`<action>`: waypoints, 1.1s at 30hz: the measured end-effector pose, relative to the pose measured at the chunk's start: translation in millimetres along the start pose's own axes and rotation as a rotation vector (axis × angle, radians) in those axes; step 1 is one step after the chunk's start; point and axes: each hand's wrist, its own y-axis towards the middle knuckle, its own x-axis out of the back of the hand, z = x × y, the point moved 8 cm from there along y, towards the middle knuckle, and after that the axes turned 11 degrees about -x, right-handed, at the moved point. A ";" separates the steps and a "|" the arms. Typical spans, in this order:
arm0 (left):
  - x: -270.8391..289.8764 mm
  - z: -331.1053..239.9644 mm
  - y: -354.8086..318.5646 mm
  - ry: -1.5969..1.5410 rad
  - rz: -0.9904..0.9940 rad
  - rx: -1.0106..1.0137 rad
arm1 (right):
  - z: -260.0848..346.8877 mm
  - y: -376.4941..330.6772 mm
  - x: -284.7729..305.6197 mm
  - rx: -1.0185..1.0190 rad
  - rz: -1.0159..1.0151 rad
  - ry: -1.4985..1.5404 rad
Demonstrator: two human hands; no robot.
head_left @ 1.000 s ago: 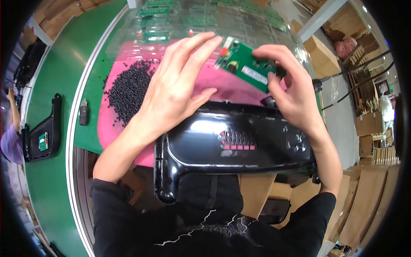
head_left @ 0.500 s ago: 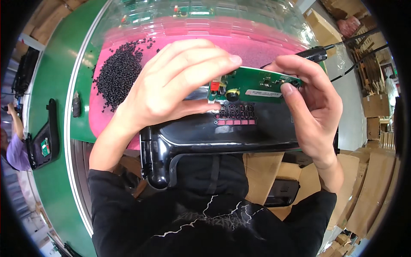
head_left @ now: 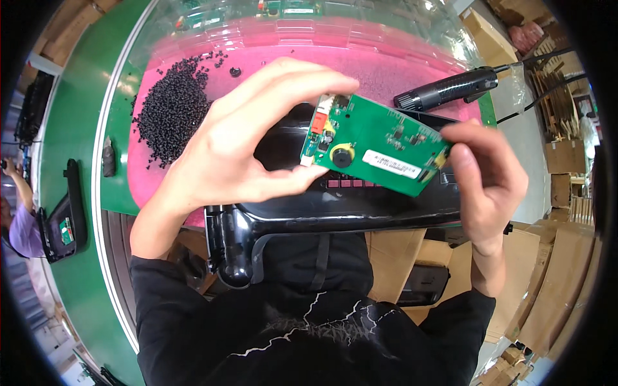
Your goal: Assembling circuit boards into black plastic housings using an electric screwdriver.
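Note:
I hold a green circuit board between both hands, close to the camera. My left hand pinches its left end, near a white connector and a round black part. My right hand grips its right end with thumb and fingers. A white label strip runs along the board's lower edge. Under the board lies a glossy black plastic housing with a row of small pink slots, resting at the bench edge against my body.
A pink mat covers the green bench, with a heap of small black screws at its left. A black electric screwdriver lies at the upper right. Another black housing sits far left. Cardboard boxes stand to the right.
I have lifted the circuit board off the mat and brought it toward me over the black housing, my left hand going from flat on the housing to pinching the board's left end.

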 end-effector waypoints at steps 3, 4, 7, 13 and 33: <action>-9.1 7.5 -5.3 -0.074 0.070 0.151 | -6.6 -8.3 -5.2 -0.087 0.136 -0.104; -11.5 8.8 -7.2 -0.076 0.088 0.166 | -12.0 -11.5 -6.8 -0.144 0.170 -0.120; -25.6 11.0 -15.6 -0.191 0.281 0.336 | -9.9 -19.2 -14.1 -0.037 0.217 -0.242; -49.3 7.6 -33.5 -0.233 0.596 0.361 | -24.6 -33.9 -27.2 -0.010 0.326 -0.236; -42.7 30.7 -41.4 0.117 0.612 0.446 | -55.4 -15.8 -56.9 -0.164 0.274 -0.383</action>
